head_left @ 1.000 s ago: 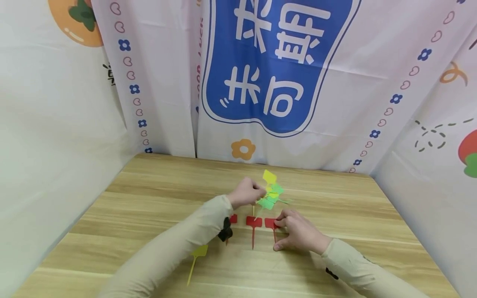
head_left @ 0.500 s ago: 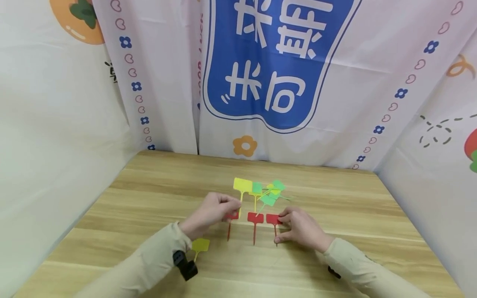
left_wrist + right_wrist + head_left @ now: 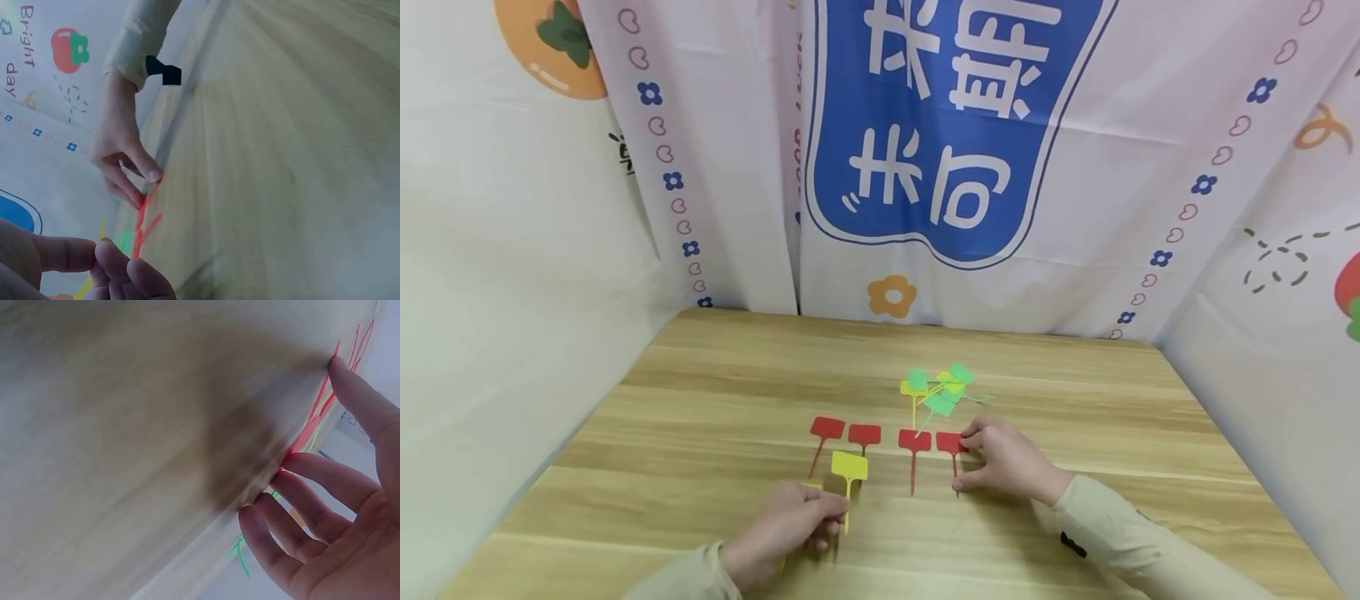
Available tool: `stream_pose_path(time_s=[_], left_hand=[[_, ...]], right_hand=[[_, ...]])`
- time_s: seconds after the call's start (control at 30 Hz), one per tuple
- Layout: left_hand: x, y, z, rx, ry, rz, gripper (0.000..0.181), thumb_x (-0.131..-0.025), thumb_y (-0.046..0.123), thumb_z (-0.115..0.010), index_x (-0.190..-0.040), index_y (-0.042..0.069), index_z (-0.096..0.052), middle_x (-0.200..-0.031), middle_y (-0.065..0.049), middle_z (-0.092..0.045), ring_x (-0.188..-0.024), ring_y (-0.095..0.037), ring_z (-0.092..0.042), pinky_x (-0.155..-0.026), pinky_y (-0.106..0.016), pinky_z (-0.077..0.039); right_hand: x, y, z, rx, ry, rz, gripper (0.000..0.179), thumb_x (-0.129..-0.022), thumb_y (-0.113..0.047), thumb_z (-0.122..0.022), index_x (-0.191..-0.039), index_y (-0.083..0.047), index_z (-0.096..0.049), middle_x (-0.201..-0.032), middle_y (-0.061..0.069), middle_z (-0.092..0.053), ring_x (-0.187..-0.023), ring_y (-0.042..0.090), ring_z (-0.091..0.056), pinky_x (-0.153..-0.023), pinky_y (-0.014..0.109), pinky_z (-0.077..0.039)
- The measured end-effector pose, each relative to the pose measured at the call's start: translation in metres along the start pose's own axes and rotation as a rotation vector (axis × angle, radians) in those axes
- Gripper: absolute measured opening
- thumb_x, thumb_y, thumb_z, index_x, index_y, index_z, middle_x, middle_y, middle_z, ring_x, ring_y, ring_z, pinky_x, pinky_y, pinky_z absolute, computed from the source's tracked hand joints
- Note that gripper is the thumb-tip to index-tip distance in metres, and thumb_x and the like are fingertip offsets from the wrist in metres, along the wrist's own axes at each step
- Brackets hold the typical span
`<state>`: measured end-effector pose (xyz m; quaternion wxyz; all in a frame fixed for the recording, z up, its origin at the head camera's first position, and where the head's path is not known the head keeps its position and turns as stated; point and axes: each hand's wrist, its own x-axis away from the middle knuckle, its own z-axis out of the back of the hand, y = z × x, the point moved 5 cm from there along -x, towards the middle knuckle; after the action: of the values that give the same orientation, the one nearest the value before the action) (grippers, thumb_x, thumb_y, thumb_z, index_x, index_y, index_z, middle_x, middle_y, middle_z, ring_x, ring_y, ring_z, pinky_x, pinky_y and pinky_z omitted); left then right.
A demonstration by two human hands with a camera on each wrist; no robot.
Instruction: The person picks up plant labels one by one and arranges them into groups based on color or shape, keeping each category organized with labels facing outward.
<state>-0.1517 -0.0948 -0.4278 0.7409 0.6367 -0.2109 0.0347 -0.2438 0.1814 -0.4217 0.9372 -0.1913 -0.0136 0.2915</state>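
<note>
**Holding a yellow tag (image 3: 849, 466) over the near left; red row looks laid, pile left to clear**

Left hand (image 3: 786, 521): pinching that tag by the stem, head pointing far, just near of the red row. Can't tell if it's touching the table (image 3: 1037, 550).

Right hand (image 3: 1011, 462): fingers spread, thumb at the stem and index fingertip at the head of the right-end red tag (image 3: 951, 442). No pinch seen.

Next out: second yellow tag (image 3: 812, 485), mostly hidden behind the left hand. Then the other three red tags (image 3: 914, 440), heads far, stems near. Wider gap in the middle, left-end one slanted.

Far side: mixed pile (image 3: 953, 386), green tags (image 3: 938, 405) plus some yellow. Overlaps, no firm count. One green stem runs near, onto a red head.

Progress, my read: reds about done, yellows just begun, greens not started.

Vs half a second ago: left hand and its tag moved nearer and left, from beside the pile. Two left reds now show better. Right hand's basically unchanged.
</note>
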Motion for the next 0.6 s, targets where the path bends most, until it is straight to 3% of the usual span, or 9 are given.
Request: stream_pose_path(time_s=[0.17,0.3,0.6], left_hand=[[0.007,-0.011,0.0,-0.009,-0.004,0.026,0.022,-0.092,0.016,-0.065,-0.079,0.0,-0.07,-0.062,0.001,-0.057,-0.052,-0.007,-0.048,-0.05,-0.018,-0.041],[0.011,-0.016,-0.002,-0.001,-0.029,0.084,0.022,-0.092,0.017,-0.065,-0.077,0.002,-0.071,-0.061,0.002,-0.057,-0.05,-0.005,-0.046,-0.047,-0.016,-0.041],[0.014,-0.023,-0.003,0.032,-0.033,0.178,0.018,-0.088,0.015,-0.066,-0.078,0.001,-0.071,-0.061,0.001,-0.06,-0.053,-0.005,-0.052,-0.048,-0.015,-0.046]], right_hand=[[-0.001,0.0,0.0,0.001,-0.009,-0.016,0.065,-0.069,-0.042,-0.089,-0.109,0.007,-0.072,-0.111,0.008,-0.065,-0.1,0.023,-0.061,-0.088,0.041,-0.051],[-0.001,-0.001,0.0,0.001,-0.006,-0.008,0.065,-0.069,-0.043,-0.088,-0.108,0.006,-0.072,-0.11,0.008,-0.066,-0.1,0.023,-0.061,-0.088,0.042,-0.051],[0.0,-0.003,-0.001,0.005,-0.001,-0.004,0.064,-0.07,-0.042,-0.088,-0.108,0.007,-0.072,-0.11,0.009,-0.066,-0.1,0.025,-0.06,-0.088,0.043,-0.051]])
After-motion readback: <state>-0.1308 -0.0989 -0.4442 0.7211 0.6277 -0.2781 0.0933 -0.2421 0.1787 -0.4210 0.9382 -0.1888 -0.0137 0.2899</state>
